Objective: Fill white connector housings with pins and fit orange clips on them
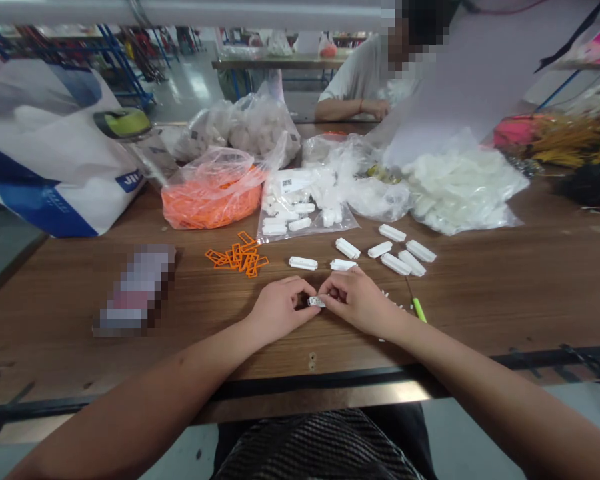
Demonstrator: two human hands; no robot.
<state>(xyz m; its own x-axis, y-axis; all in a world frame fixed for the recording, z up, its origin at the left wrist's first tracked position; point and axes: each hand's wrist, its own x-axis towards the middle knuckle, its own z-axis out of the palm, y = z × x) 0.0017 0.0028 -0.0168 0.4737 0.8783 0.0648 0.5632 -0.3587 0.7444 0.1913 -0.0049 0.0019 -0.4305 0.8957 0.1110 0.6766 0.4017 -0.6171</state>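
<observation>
Between my two hands, just above the wooden table, is a small white plastic part point(316, 302) with holes or slots in its face. My left hand point(285, 303) pinches its left end between thumb and finger. On its right end are the thumb and fingers of my right hand point(353, 300), which hide much of it. Just beyond my hands lie a white plastic housing point(303, 263) and another white housing point(343, 265). Several more white housings point(395, 264) are scattered to the right. A loose pile of orange rectangular frames point(240, 259) sits to the left.
A green-handled screwdriver point(419, 310) lies by my right forearm, near small white bits. Bags of orange frames point(213, 193), white housings point(287, 223) and pale parts point(460, 190) line the back. A blurred flat object point(137, 290) is at left. Another person point(360, 83) sits opposite.
</observation>
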